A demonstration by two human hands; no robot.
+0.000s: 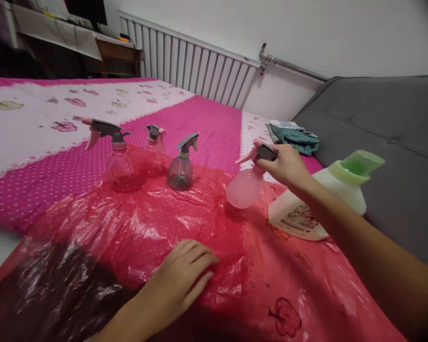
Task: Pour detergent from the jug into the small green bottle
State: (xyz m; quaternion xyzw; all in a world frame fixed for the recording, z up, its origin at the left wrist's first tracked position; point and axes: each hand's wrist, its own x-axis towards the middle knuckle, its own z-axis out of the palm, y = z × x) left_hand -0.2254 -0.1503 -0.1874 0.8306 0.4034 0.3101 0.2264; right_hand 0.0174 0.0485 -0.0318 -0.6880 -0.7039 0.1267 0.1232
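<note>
My right hand [285,166] grips the grey and pink trigger head of a round pink spray bottle [243,188], which rests on a red plastic sheet [146,223] spread over the bed. My left hand [183,275] lies flat on the same sheet, palm down, fingers together, holding nothing. Three more spray bottles stand in a row further left: a clear pink one [119,166], a smaller pink one [153,154] and a grey one [181,168].
A white bottle with a green cap [324,199] lies behind my right forearm. Folded teal cloth [294,135] sits near the grey headboard [388,128]. A white radiator [192,64] lines the wall. Pink dotted bedding [39,180] extends to the left.
</note>
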